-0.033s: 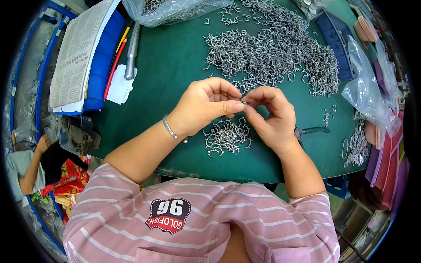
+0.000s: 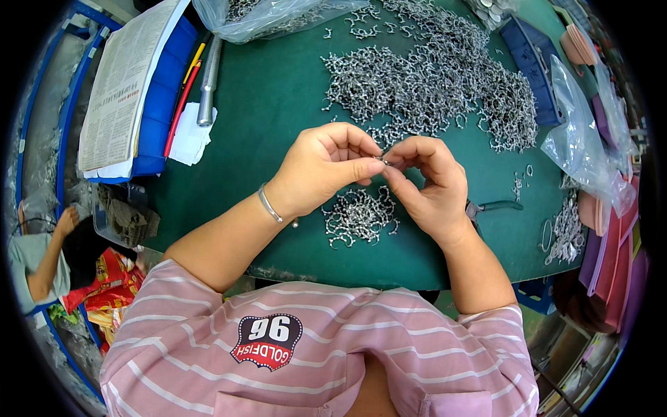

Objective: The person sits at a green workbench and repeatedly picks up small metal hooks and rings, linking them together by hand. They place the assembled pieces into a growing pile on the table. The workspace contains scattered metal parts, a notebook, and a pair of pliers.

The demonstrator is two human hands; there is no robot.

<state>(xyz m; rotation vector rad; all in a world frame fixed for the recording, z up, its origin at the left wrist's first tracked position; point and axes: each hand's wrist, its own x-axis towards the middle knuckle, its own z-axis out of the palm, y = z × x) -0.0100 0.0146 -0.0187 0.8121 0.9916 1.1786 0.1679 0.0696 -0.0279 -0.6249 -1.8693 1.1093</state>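
L hand (image 2: 309,170) + R hand (image 2: 432,186): both pinched narrow on metal pc (image 2: 383,160) | pc midway btwn hands, neither nearer; just past small pile (image 2: 360,217), short of big pile (image 2: 431,80) | long axis: can't tell, mostly hidden

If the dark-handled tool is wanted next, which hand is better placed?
Likely the right hand: the dark-handled tool lies just to its right, while the left hand is farther off, on the opposite side. Both hands are occupied with a small metal piece.
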